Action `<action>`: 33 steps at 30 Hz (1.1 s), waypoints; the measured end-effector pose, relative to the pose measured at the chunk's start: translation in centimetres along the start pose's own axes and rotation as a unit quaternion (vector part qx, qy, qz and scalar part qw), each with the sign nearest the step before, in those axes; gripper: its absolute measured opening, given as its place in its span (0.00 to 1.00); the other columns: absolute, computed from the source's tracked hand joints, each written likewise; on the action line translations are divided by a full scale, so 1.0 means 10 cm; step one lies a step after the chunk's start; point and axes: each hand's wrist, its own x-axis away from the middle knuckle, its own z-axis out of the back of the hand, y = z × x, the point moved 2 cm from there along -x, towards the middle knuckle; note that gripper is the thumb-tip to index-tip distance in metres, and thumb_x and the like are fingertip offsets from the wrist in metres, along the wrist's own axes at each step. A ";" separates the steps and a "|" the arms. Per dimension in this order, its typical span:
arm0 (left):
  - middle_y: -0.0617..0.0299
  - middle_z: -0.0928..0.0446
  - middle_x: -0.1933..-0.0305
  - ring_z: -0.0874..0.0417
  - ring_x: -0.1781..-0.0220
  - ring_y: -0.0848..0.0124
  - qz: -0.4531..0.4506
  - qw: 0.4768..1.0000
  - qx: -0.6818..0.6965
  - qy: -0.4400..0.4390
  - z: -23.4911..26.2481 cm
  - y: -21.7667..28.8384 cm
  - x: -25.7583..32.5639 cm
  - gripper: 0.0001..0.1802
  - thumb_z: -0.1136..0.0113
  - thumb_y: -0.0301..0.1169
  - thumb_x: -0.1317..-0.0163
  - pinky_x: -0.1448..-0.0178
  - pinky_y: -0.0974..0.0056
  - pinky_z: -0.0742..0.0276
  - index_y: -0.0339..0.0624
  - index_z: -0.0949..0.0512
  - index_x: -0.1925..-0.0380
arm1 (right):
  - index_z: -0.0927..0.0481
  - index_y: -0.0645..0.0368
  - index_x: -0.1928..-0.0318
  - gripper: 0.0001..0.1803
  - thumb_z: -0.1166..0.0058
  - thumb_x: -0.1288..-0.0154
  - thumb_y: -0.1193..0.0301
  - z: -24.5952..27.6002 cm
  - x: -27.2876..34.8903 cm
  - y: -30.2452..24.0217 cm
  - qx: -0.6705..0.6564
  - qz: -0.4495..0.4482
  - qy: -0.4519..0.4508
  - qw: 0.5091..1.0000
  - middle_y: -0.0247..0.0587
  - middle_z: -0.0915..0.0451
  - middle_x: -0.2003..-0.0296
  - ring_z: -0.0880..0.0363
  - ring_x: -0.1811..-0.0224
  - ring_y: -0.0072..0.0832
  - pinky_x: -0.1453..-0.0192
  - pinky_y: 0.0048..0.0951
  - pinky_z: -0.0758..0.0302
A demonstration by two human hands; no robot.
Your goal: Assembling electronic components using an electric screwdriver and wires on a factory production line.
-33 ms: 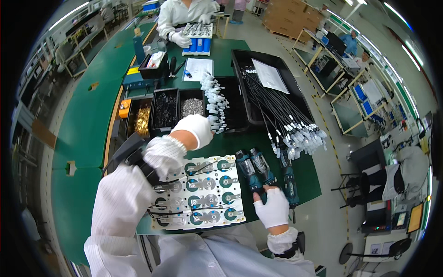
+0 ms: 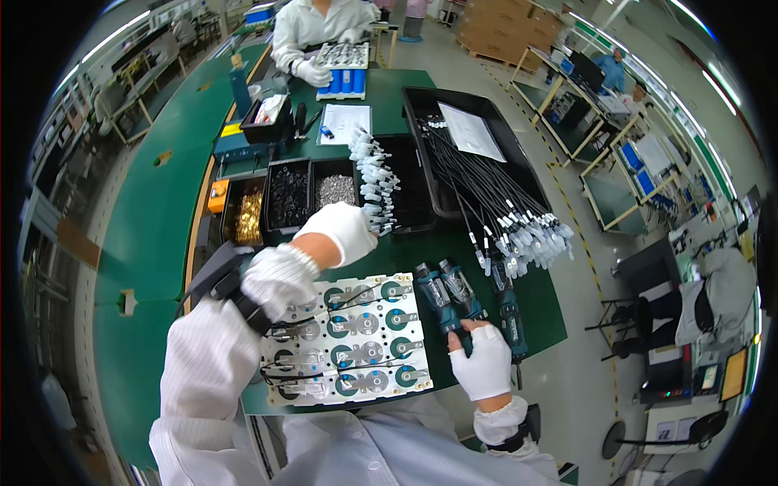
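Observation:
A white battery module (image 2: 381, 340) lies on the green table before me, with round cell ends, metal tabs and thin black wires on its top. My left hand (image 2: 344, 233), in a white glove, reaches past its far edge to the lower end of a row of translucent connectors (image 2: 375, 182). Its fingers are drawn together; the back of the hand hides what they may hold. On the right, my right hand (image 2: 483, 363), also gloved with bare thumb and fingertips, grips the near end of a teal and black cordless screwdriver (image 2: 438, 297). Two similar cordless screwdrivers (image 2: 509, 316) lie alongside.
Black bins hold brass-coloured parts (image 2: 250, 217), black parts (image 2: 289, 193) and silver hardware (image 2: 335, 189). A large black tray (image 2: 519, 154) carries black cables (image 2: 478, 174) whose connector ends hang over its near side. Across the table, a white-clad person handles a blue-celled module (image 2: 344, 73).
The view has shifted slightly. Both my hands stay almost where they were, the left at the connectors and the right on the screwdriver.

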 end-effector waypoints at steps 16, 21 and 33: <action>0.53 0.25 0.49 0.21 0.50 0.60 -0.029 0.761 0.622 -0.181 -0.37 0.07 2.30 0.58 0.36 0.81 0.59 0.42 0.62 0.26 0.34 0.22 0.50 | 0.18 0.61 0.60 0.08 0.46 0.26 0.70 0.22 0.04 -1.26 -0.513 0.141 -0.268 0.803 0.40 0.17 0.72 0.18 0.75 0.36 0.69 0.34 0.23; 0.72 0.36 0.78 0.39 0.86 0.80 0.072 0.345 0.933 0.080 -0.34 -0.21 2.31 0.23 0.51 0.54 0.23 0.83 0.72 0.41 0.46 0.28 0.66 | 0.19 0.58 0.63 0.09 0.42 0.31 0.65 -0.17 0.62 -1.23 -0.330 0.285 -0.399 0.807 0.44 0.17 0.72 0.17 0.74 0.46 0.69 0.42 0.20; 0.52 0.22 0.64 0.16 0.64 0.56 -0.048 0.981 0.133 0.134 -0.33 0.66 1.86 0.13 0.29 0.32 0.43 0.60 0.59 0.21 0.37 0.17 0.61 | 0.17 0.58 0.66 0.09 0.31 0.41 0.68 0.42 -0.10 -0.29 -0.203 0.227 -0.101 0.947 0.36 0.20 0.69 0.19 0.68 0.32 0.66 0.33 0.21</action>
